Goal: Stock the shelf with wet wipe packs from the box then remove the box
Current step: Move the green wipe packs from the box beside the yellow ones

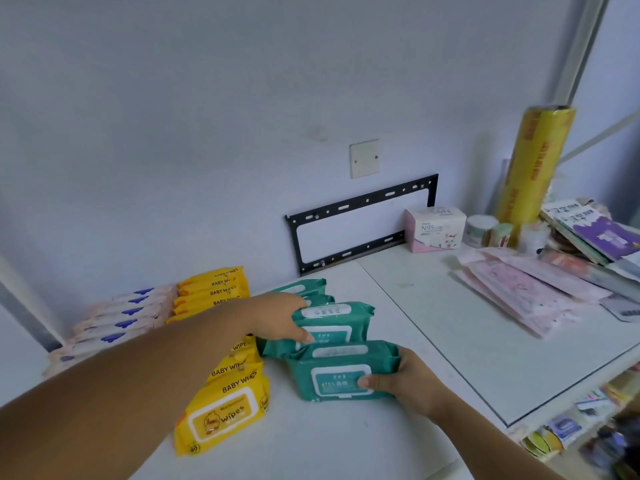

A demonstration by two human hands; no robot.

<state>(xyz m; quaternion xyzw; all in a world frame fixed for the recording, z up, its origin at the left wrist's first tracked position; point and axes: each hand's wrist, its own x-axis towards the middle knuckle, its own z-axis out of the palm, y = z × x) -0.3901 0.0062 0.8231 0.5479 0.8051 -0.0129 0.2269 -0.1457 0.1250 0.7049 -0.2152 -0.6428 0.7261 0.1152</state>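
On the white shelf top [346, 438] a row of green wet wipe packs leans back toward the wall. My right hand [403, 379] grips the front green pack [341, 370] by its right end, thumb on the label. My left hand [282, 317] reaches over the yellow packs and holds the left side of the middle green pack [341, 322]. Further green packs [304, 287] stand behind it. A row of yellow baby wipes packs [225, 407] runs to the left, and pale packs with blue marks [117, 323] lie beyond. No box is in view.
A black metal bracket [360, 223] is fixed to the wall behind. To the right lie a pink N95 mask box [434, 228], small round tubs [479, 230], a tall yellow film roll [535, 168], flat pink packets [526, 292] and booklets [595, 233]. Lower shelves with goods show at bottom right.
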